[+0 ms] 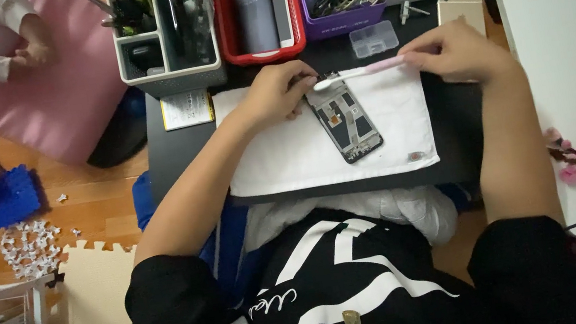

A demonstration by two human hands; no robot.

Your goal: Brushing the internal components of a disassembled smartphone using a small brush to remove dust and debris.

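I watched the left hand (282,92) pinch the top edge of the opened phone (344,117), which lay tilted on the white cloth (287,158) on the black table (179,156). The right hand (457,50) was closed around the pink handle of a toothbrush (359,74), its bristle head at the phone's upper end. My worry was that hard scrubbing could snag an exposed part, or the phone could skid on the cloth if the pinch slackened. The bristle contact was too small to confirm; it probably touched. The left fingertips were hidden behind the phone's edge, and a gold phone (458,8) sat partly behind the right hand.
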